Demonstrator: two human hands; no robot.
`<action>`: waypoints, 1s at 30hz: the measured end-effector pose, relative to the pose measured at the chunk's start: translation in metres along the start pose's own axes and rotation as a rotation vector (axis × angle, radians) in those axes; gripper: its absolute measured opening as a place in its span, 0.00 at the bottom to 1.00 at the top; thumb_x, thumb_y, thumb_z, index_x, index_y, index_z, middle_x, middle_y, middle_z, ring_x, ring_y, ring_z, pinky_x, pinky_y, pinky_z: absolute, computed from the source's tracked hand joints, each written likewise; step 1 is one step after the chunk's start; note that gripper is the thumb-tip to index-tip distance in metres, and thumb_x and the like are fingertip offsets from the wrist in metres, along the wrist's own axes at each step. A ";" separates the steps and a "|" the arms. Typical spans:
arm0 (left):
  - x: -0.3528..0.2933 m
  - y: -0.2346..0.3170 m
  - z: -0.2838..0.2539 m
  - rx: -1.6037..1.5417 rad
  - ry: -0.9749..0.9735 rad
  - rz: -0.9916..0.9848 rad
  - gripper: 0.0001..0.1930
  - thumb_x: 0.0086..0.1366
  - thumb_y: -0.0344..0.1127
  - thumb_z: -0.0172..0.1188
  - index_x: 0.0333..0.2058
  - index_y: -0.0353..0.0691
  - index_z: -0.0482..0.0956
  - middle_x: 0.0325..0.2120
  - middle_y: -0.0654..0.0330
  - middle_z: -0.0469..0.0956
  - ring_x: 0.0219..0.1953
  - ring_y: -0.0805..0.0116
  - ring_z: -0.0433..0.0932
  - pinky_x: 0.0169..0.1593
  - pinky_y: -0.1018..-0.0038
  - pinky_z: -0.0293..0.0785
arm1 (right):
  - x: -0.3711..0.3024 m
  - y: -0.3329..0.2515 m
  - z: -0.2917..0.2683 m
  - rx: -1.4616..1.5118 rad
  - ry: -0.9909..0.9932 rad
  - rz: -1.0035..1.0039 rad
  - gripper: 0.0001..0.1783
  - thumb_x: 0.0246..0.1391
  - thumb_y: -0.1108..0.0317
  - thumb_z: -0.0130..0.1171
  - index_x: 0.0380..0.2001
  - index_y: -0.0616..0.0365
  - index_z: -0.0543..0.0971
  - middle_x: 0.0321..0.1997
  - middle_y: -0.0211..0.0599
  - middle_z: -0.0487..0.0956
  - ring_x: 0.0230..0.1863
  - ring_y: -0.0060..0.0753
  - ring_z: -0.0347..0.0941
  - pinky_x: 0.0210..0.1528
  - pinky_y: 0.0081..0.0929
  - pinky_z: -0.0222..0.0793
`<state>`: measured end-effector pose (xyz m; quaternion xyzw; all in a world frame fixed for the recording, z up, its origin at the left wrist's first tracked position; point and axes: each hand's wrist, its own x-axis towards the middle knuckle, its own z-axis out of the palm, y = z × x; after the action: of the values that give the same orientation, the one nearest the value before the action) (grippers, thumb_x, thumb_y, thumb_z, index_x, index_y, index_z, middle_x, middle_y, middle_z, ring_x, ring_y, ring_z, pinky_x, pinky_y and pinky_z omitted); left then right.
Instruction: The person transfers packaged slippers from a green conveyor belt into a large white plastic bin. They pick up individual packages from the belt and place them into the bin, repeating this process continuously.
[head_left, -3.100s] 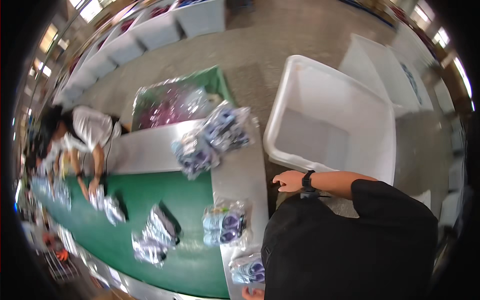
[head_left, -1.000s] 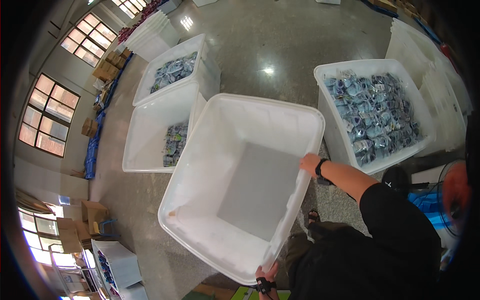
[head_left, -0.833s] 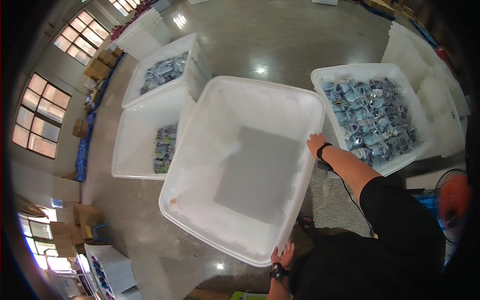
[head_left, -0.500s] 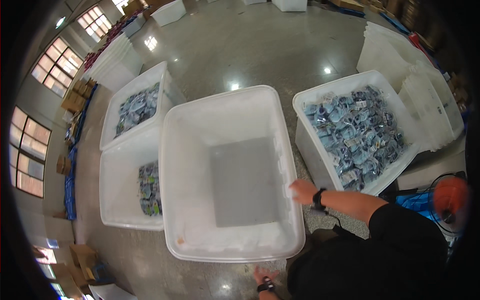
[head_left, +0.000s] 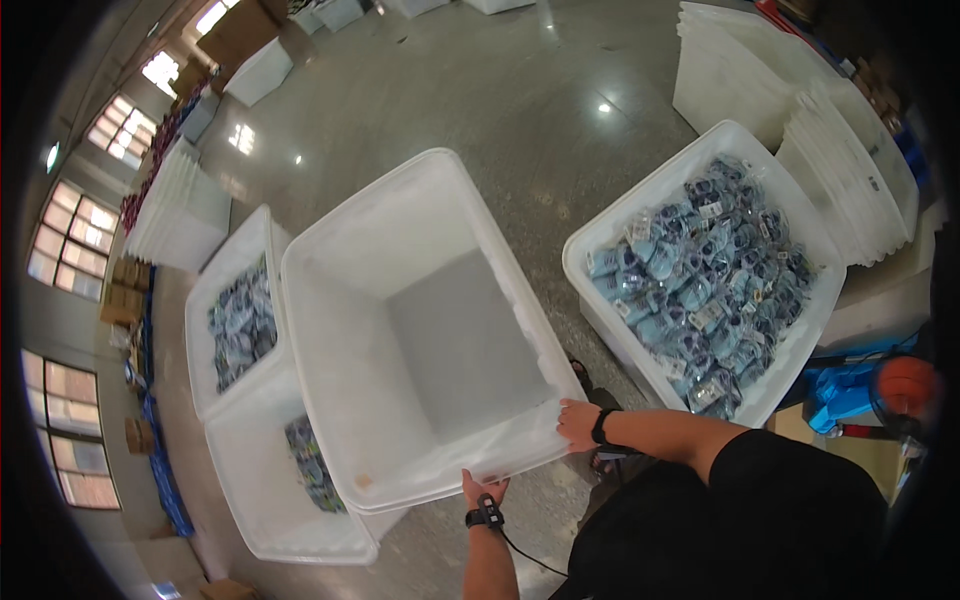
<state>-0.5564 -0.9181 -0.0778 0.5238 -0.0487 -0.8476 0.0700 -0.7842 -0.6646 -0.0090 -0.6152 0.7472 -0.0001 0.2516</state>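
Observation:
A large white plastic bin (head_left: 350, 280) stands in front of me, its bare grey bottom showing. My left hand (head_left: 484, 489) is closed over its near rim, with the fingertips against the plastic. On the same bin, at the near right corner, my right hand (head_left: 577, 425) grips the rim. Both wrists wear dark bands; a cable trails from the left one. To the right stands another white bin (head_left: 622, 347), holding many clear-wrapped light blue and dark items (head_left: 705, 290) whose kind I cannot make out.
Two more white bins sit on the left, a farther one (head_left: 200, 375) and a nearer one (head_left: 250, 500), both holding wrapped items. Nested white bins (head_left: 735, 75) stand at the far right, others (head_left: 185, 215) at the far left. A red round object (head_left: 906, 387) is at right.
My left hand has come up from beside the bin and taken hold of its near rim. My right hand has shifted to the near right corner. The bin now appears turned and tilted.

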 end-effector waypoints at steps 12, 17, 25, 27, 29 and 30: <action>0.126 0.131 0.270 0.365 0.028 0.108 0.36 0.70 0.57 0.57 0.67 0.40 0.58 0.65 0.45 0.63 0.65 0.41 0.64 0.58 0.35 0.69 | 0.119 0.170 -0.147 0.095 0.247 0.217 0.21 0.49 0.51 0.59 0.31 0.59 0.86 0.37 0.41 0.83 0.48 0.40 0.76 0.63 0.37 0.58; 0.187 0.150 0.335 0.484 -0.095 0.095 0.36 0.66 0.53 0.65 0.62 0.40 0.60 0.59 0.41 0.65 0.55 0.39 0.73 0.46 0.34 0.77 | 0.126 0.200 -0.181 0.154 0.306 0.343 0.22 0.49 0.50 0.60 0.30 0.60 0.84 0.34 0.43 0.83 0.46 0.43 0.78 0.63 0.38 0.60; 0.185 0.160 0.488 0.851 -0.448 0.295 0.36 0.68 0.43 0.66 0.66 0.43 0.54 0.54 0.49 0.75 0.52 0.56 0.77 0.47 0.58 0.78 | 0.139 0.240 -0.224 0.051 0.238 0.664 0.25 0.57 0.45 0.54 0.40 0.56 0.84 0.41 0.47 0.84 0.48 0.48 0.79 0.58 0.46 0.65; 0.186 0.193 0.476 1.172 -0.653 0.450 0.30 0.69 0.45 0.64 0.63 0.41 0.66 0.51 0.50 0.80 0.50 0.58 0.79 0.51 0.62 0.77 | 0.140 0.259 -0.222 0.146 0.112 0.785 0.28 0.60 0.43 0.50 0.41 0.57 0.84 0.44 0.49 0.84 0.50 0.53 0.79 0.57 0.50 0.68; 0.178 0.231 0.444 1.442 -0.774 0.723 0.26 0.69 0.48 0.63 0.60 0.38 0.74 0.49 0.49 0.83 0.49 0.59 0.81 0.53 0.65 0.76 | 0.141 0.277 -0.222 0.236 -0.132 0.892 0.30 0.62 0.41 0.48 0.40 0.57 0.84 0.47 0.50 0.84 0.51 0.56 0.79 0.57 0.52 0.70; 0.172 0.253 0.422 1.390 -0.689 0.663 0.26 0.69 0.49 0.63 0.59 0.39 0.76 0.49 0.49 0.82 0.49 0.58 0.82 0.54 0.64 0.76 | 0.146 0.286 -0.226 0.240 -0.298 0.927 0.31 0.62 0.40 0.47 0.40 0.57 0.85 0.48 0.51 0.84 0.52 0.57 0.78 0.57 0.52 0.71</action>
<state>-0.9934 -1.1930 -0.0016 0.1186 -0.7291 -0.6727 -0.0417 -1.1491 -0.7991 0.0447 -0.1785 0.8925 0.1138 0.3983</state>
